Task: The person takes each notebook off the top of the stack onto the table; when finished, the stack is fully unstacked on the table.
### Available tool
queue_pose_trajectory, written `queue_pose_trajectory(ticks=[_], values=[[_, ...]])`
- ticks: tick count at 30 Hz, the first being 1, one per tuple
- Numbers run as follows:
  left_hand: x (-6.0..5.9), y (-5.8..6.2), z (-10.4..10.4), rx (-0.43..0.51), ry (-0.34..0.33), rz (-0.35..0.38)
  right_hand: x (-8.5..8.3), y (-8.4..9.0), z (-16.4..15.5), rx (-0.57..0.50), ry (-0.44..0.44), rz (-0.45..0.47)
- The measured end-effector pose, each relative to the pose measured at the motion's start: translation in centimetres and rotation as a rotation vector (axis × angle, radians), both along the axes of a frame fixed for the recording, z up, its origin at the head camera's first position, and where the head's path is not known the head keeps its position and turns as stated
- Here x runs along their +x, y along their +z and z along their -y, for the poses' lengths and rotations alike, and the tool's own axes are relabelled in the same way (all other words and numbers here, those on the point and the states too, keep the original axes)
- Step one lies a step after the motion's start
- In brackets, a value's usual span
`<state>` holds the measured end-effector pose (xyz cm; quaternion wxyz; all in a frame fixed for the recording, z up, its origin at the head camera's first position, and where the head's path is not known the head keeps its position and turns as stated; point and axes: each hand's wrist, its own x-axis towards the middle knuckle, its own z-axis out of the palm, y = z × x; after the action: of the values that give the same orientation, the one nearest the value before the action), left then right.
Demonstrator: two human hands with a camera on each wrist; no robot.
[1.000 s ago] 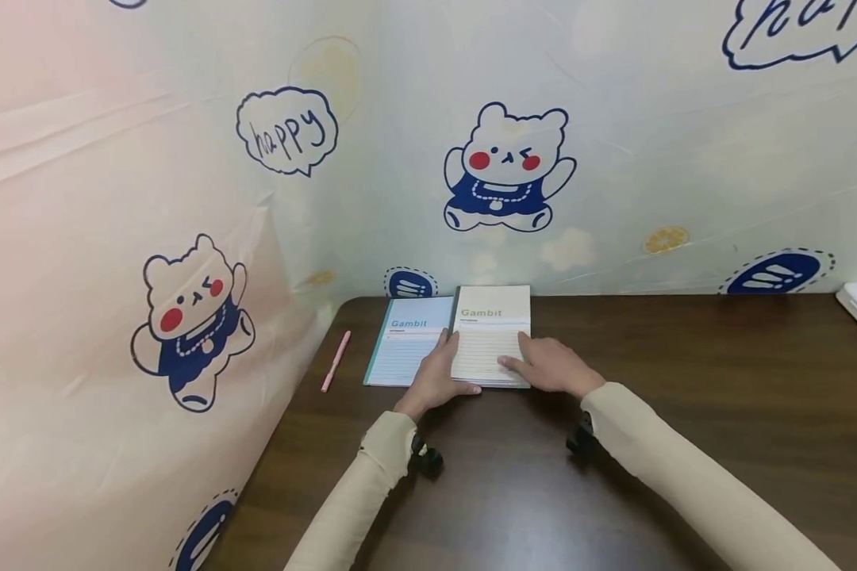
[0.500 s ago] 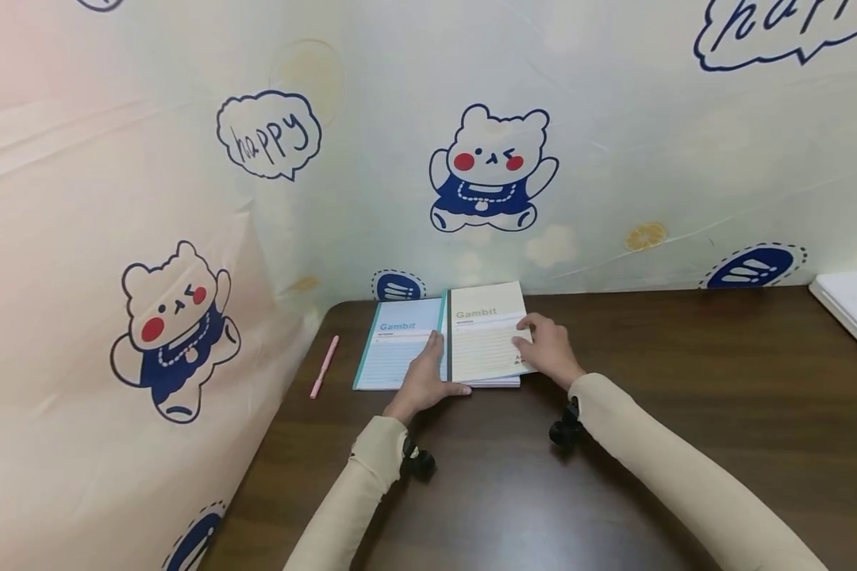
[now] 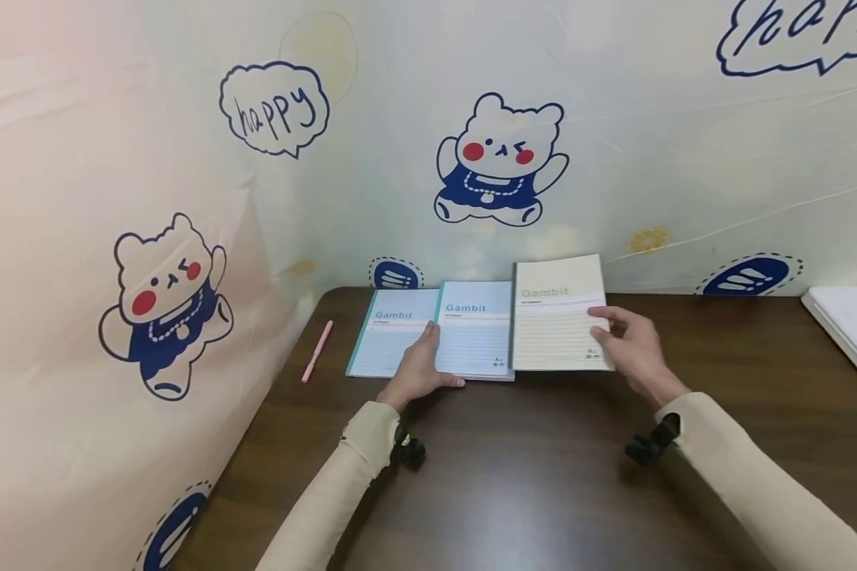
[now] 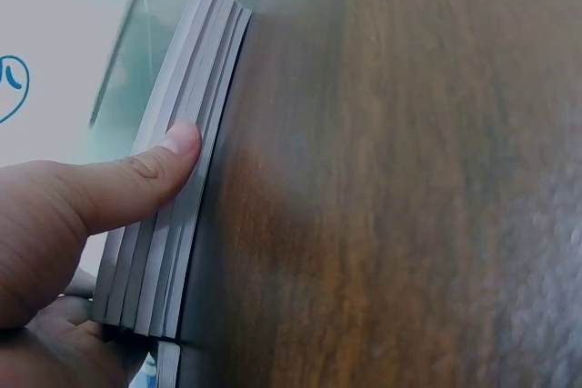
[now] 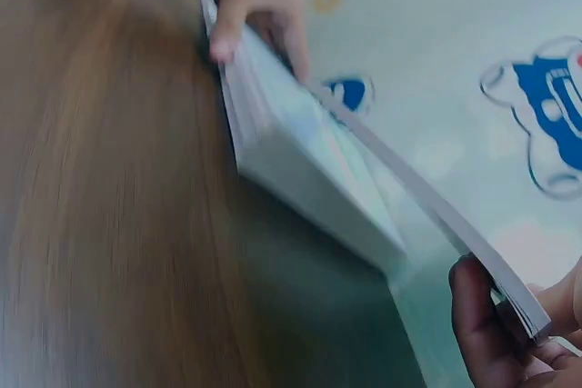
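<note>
My left hand point(image 3: 428, 361) rests flat on a stack of blue Gambit notebooks point(image 3: 474, 337), fingers on the cover. Its thumb point(image 4: 177, 143) presses the stack's front edge point(image 4: 182, 215). Another blue notebook point(image 3: 393, 341) lies partly under the stack at the left. My right hand point(image 3: 617, 337) pinches the right edge of a cream Gambit notebook point(image 3: 553, 317) and holds it raised and tilted, just right of the stack. In the right wrist view the cream notebook point(image 5: 427, 206) hangs above the stack point(image 5: 300, 170), with my right fingers point(image 5: 482, 324) under its edge.
A pink pen point(image 3: 317, 350) lies on the dark wooden table point(image 3: 528, 468) near the left wall. White sheets or a white book point(image 3: 853, 325) sit at the far right edge. Patterned plastic sheeting point(image 3: 500, 159) closes the back and left sides.
My right hand has lifted the cream notebook off the stack and carried it to the right, uncovering a blue notebook beneath. My left hand has stayed on the stack.
</note>
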<state>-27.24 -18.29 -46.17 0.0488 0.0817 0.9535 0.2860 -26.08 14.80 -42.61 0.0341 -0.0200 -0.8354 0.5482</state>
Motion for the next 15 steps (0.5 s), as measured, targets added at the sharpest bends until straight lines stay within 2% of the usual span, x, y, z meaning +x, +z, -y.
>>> queue_pose_trajectory(ticks=[3, 6, 11, 15], values=[[-0.1, 0.1, -0.1, -0.015, 0.005, -0.006, 0.5, 0.1, -2.0, 0.090, -0.014, 0.014], [-0.1, 0.0, -0.2, -0.013, 0.007, -0.007, 0.5, -0.6, -3.0, 0.116, -0.012, 0.033], [-0.1, 0.0, 0.0, -0.009, 0.001, -0.006, -0.1, -2.4, -2.4, 0.141, 0.022, 0.066], [-0.1, 0.0, 0.0, -0.010, 0.001, 0.003, -0.5, -3.3, -1.7, 0.256, 0.068, 0.078]])
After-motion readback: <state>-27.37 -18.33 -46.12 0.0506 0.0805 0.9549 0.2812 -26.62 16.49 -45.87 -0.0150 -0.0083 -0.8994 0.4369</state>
